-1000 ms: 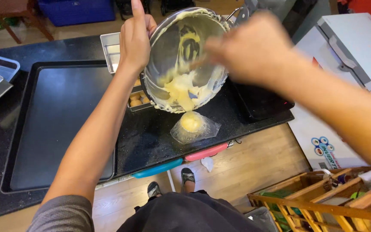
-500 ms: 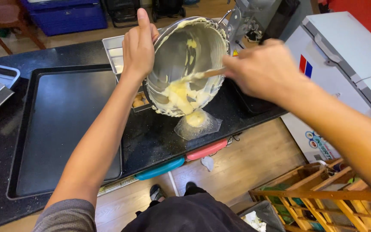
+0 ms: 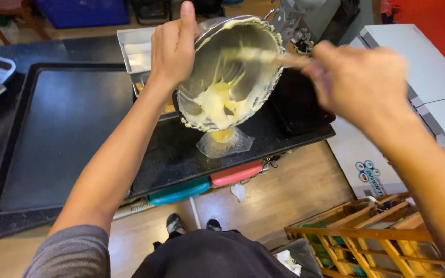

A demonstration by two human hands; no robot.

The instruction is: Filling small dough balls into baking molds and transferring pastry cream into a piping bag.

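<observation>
Scraping is in hand: the metal bowl [image 3: 230, 77] is gripped at its 9 o'clock rim by the closed left hand [image 3: 173, 49], tilted above the clear bag [image 3: 225, 141]. A spatula [image 3: 263, 55] is clasped in the right hand [image 3: 359, 85]. Remaining batter [image 3: 215, 103] probably calls for further downward strokes.

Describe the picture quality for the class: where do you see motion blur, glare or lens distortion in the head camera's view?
Head view: the right hand and the spatula it holds are smeared by motion blur; the left hand on the metal bowl is sharper. The bowl's inner wall shows soft glare, and the dark tray a dull sheen. Wide-angle distortion bows the tray's edges and stretches the forearms.
</observation>
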